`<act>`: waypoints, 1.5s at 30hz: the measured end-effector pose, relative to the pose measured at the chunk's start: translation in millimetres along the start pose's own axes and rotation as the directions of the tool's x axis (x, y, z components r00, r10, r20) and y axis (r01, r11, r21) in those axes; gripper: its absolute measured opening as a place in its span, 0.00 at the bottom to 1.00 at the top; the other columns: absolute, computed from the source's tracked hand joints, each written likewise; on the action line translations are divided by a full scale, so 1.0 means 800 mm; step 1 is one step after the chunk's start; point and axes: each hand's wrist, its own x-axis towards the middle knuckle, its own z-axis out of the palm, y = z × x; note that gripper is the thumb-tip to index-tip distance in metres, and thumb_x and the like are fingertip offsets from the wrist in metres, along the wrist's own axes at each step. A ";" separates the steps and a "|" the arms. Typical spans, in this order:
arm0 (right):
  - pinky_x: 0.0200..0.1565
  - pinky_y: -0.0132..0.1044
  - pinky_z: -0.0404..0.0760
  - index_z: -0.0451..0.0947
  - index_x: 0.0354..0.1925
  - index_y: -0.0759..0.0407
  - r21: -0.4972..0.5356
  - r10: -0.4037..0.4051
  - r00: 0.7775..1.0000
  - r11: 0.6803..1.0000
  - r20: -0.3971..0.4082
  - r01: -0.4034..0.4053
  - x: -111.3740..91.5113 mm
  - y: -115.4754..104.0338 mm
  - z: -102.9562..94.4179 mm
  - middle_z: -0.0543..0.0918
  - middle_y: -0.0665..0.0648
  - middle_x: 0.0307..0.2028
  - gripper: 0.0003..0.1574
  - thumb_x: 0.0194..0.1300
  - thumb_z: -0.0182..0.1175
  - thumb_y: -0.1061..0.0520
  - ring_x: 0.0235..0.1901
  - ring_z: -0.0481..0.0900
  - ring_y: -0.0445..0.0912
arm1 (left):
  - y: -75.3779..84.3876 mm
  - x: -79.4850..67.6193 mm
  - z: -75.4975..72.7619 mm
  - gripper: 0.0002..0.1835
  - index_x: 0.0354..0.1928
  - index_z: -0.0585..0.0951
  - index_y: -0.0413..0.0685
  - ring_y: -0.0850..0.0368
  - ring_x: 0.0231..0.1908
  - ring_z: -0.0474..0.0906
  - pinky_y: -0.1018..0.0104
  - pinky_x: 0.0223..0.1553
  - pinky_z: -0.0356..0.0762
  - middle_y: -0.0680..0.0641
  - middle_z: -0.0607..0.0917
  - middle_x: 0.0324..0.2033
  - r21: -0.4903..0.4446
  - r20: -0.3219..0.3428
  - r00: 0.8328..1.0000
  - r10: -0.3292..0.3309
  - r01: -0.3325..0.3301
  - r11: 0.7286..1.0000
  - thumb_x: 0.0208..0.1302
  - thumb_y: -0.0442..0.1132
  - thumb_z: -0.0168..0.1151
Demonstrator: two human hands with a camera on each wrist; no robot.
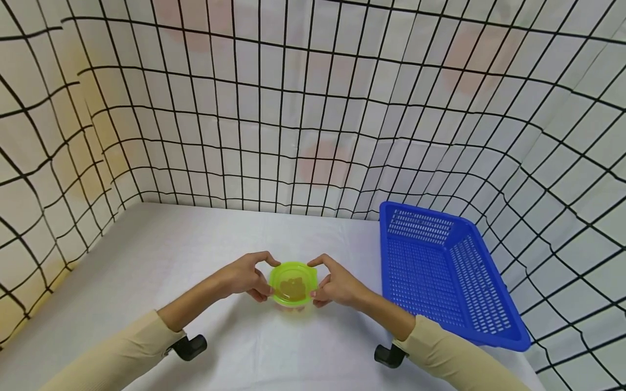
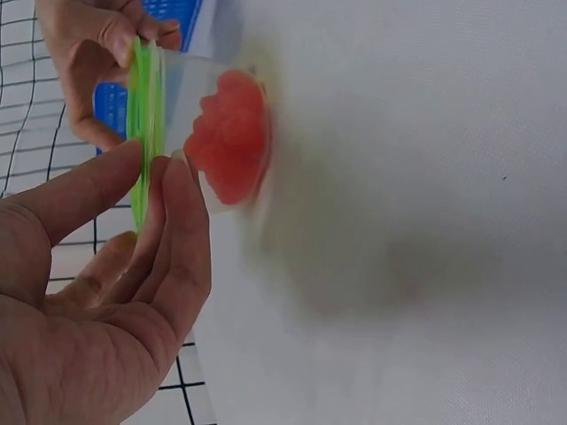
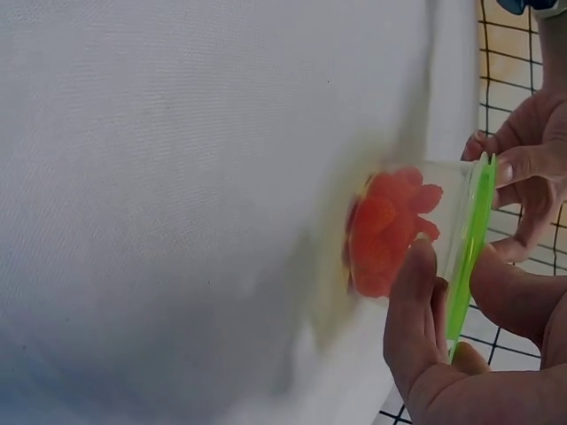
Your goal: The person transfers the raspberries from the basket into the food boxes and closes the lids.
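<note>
Here, beside a blue basket (image 1: 455, 277) to the right of the grip, left hand (image 1: 246, 277) and right hand (image 1: 337, 285) pinch the green lid (image 1: 293, 283) of a clear container (image 2: 226, 133) holding something red, apparently mid-way through seating or prying the lid, which next demands even fingertip pressure around the rim.

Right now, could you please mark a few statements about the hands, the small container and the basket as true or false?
1. Both hands grip the green lid of the clear container. True: left hand and right hand pinch its rim from opposite sides.
2. The container holds something blue. False: its contents are red-orange.
3. The blue basket lies on the person's right. True.
4. The container sits inside the basket. False: it is on the white table, beside the basket.
</note>
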 end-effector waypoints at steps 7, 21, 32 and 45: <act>0.36 0.42 0.91 0.63 0.66 0.54 0.044 0.013 1.000 0.999 0.028 -0.014 0.006 0.007 0.001 0.85 0.66 0.30 0.42 0.58 0.67 0.71 0.26 0.86 0.50 | -0.001 -0.001 -0.002 0.32 0.64 0.73 0.41 0.43 0.32 0.88 0.56 0.38 0.90 0.41 0.88 0.30 -0.002 0.005 1.000 -0.007 0.007 1.000 0.57 0.27 0.72; 0.34 0.40 0.90 0.63 0.66 0.55 -0.009 0.003 1.000 1.000 -0.015 -0.003 0.008 0.001 0.005 0.83 0.62 0.25 0.41 0.59 0.67 0.73 0.23 0.84 0.48 | 0.001 0.000 -0.007 0.33 0.64 0.72 0.38 0.47 0.29 0.88 0.55 0.37 0.91 0.38 0.88 0.29 -0.050 0.024 1.000 0.013 -0.012 0.999 0.56 0.25 0.71; 0.30 0.37 0.87 0.62 0.64 0.58 -0.028 -0.049 0.999 0.998 -0.023 0.049 0.009 0.002 0.008 0.81 0.60 0.21 0.40 0.58 0.65 0.75 0.19 0.80 0.47 | 0.003 -0.001 -0.002 0.32 0.64 0.72 0.38 0.48 0.28 0.87 0.56 0.35 0.91 0.38 0.88 0.27 -0.069 0.007 1.000 0.013 -0.012 0.998 0.56 0.24 0.70; 0.32 0.39 0.88 0.62 0.66 0.58 -0.042 -0.061 0.998 0.997 -0.005 0.061 0.007 0.010 0.005 0.82 0.60 0.22 0.41 0.59 0.66 0.73 0.22 0.82 0.48 | 0.000 0.001 -0.003 0.32 0.65 0.70 0.38 0.49 0.28 0.87 0.56 0.36 0.91 0.37 0.88 0.29 -0.046 0.041 0.999 0.005 -0.003 0.999 0.58 0.25 0.70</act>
